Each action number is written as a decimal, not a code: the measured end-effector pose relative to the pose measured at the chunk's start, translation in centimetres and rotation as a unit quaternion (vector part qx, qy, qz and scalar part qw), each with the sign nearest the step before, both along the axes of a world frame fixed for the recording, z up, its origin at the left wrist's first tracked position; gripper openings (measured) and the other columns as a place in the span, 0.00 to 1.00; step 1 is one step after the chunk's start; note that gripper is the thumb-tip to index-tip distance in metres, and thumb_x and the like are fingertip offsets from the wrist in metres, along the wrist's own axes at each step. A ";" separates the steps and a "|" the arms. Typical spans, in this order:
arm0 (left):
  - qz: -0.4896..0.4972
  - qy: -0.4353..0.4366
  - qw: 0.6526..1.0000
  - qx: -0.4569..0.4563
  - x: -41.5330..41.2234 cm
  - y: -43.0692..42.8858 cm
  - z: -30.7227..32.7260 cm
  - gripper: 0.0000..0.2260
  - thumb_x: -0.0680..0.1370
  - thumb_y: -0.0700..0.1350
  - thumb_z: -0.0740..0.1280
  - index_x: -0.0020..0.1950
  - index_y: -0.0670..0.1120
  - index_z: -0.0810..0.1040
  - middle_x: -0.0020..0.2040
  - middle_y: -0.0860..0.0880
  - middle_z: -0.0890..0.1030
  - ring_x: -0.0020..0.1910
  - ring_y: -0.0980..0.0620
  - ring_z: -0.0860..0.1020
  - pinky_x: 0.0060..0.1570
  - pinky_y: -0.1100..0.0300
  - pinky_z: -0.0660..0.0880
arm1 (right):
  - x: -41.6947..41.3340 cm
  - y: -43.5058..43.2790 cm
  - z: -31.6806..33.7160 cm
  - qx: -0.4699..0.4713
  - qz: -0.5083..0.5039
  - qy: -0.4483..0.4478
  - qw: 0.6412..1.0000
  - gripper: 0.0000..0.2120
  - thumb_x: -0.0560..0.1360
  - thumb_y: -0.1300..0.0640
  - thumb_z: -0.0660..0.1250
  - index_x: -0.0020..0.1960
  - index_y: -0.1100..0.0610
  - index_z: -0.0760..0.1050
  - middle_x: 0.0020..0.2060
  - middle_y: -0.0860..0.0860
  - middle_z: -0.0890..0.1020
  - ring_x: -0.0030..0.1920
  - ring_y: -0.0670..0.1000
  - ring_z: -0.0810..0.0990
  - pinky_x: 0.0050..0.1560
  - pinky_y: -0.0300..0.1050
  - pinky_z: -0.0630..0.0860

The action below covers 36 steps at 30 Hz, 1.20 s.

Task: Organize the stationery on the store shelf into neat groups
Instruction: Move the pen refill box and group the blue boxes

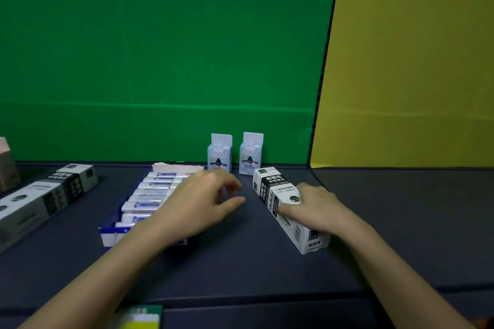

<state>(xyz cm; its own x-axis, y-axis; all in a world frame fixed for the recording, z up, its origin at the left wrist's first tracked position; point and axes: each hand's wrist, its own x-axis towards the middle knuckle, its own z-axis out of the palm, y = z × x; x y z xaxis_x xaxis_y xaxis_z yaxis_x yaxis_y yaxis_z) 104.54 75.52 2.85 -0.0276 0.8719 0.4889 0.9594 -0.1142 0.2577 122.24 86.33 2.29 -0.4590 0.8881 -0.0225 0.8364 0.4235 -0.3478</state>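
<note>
My right hand [315,208] rests on a long white-and-black pen box [278,195] lying at an angle on the dark shelf, fingers wrapped over its top. My left hand [205,200] hovers over the right side of a blue tray of white-and-blue tubes [149,195], fingers loosely curled and apart, holding nothing. Two small pale-blue cartons, one on the left [220,153] and one on the right [251,153], stand upright side by side at the back wall, just behind both hands.
Two more white-and-black pen boxes [48,195] lie at the left. A pinkish box [6,165] stands at the far left edge. A green-and-yellow pack [144,316] lies at the near edge. Green and yellow panels form the back wall.
</note>
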 end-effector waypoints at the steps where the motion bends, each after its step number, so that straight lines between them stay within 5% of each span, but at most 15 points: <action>1: 0.008 -0.009 1.000 0.001 0.7 0.3 -0.3 0.11 0.74 0.52 0.66 0.52 0.48 0.79 0.43 0.55 0.77 0.40 0.51 0.77 0.45 0.56 0.74 | 0.6 0.2 -0.1 -0.009 0.006 0.024 1.000 0.24 0.72 0.42 0.63 0.59 0.57 0.68 0.58 0.56 0.76 0.56 0.57 0.75 0.45 0.44 0.67; 8: 0.093 -0.054 0.994 0.015 2.5 2.5 -0.4 0.13 0.75 0.48 0.66 0.56 0.44 0.76 0.54 0.46 0.79 0.47 0.50 0.73 0.47 0.59 0.67 | 3.9 1.7 -0.4 -0.096 0.076 0.240 0.963 0.21 0.71 0.50 0.67 0.59 0.51 0.63 0.51 0.48 0.79 0.50 0.51 0.79 0.44 0.45 0.75; 13: 0.155 -0.071 0.985 0.010 0.9 5.9 1.2 0.24 0.73 0.47 0.68 0.66 0.41 0.66 0.65 0.43 0.70 0.62 0.44 0.70 0.60 0.54 0.67 | 4.3 2.8 -0.8 -0.165 0.087 0.390 0.901 0.31 0.68 0.57 0.74 0.62 0.48 0.59 0.51 0.44 0.79 0.51 0.48 0.79 0.58 0.50 0.75; 21: 0.186 -0.095 0.975 -0.080 -4.1 10.8 2.6 0.46 0.64 0.40 0.77 0.73 0.38 0.51 0.73 0.38 0.59 0.70 0.39 0.62 0.68 0.49 0.62 | 4.9 4.7 0.1 -0.165 0.108 0.424 0.884 0.23 0.65 0.58 0.76 0.57 0.50 0.73 0.49 0.49 0.83 0.52 0.51 0.81 0.56 0.51 0.76; 28: 0.187 -0.027 0.978 -0.090 -5.9 12.5 2.6 0.32 0.62 0.41 0.78 0.63 0.39 0.69 0.61 0.39 0.72 0.59 0.40 0.71 0.56 0.52 0.69 | 4.9 6.1 -0.1 -0.159 0.092 0.444 0.877 0.27 0.64 0.59 0.77 0.59 0.51 0.72 0.51 0.50 0.83 0.52 0.51 0.81 0.56 0.53 0.76; 36: 0.158 0.022 0.980 -0.115 -6.7 11.8 3.1 0.25 0.60 0.48 0.79 0.52 0.43 0.74 0.49 0.44 0.77 0.46 0.45 0.72 0.42 0.54 0.70 | 4.8 6.6 -0.3 -0.170 0.094 0.465 0.864 0.25 0.65 0.61 0.76 0.59 0.52 0.72 0.50 0.51 0.83 0.49 0.49 0.82 0.51 0.44 0.77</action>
<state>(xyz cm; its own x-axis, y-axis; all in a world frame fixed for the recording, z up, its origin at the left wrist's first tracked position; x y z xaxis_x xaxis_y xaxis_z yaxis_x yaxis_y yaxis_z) 97.81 87.33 5.90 -0.2967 0.9109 0.2867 0.9485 0.2463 0.1991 127.01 92.96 2.01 -0.5550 0.8101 0.1887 0.0557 0.2626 -0.9633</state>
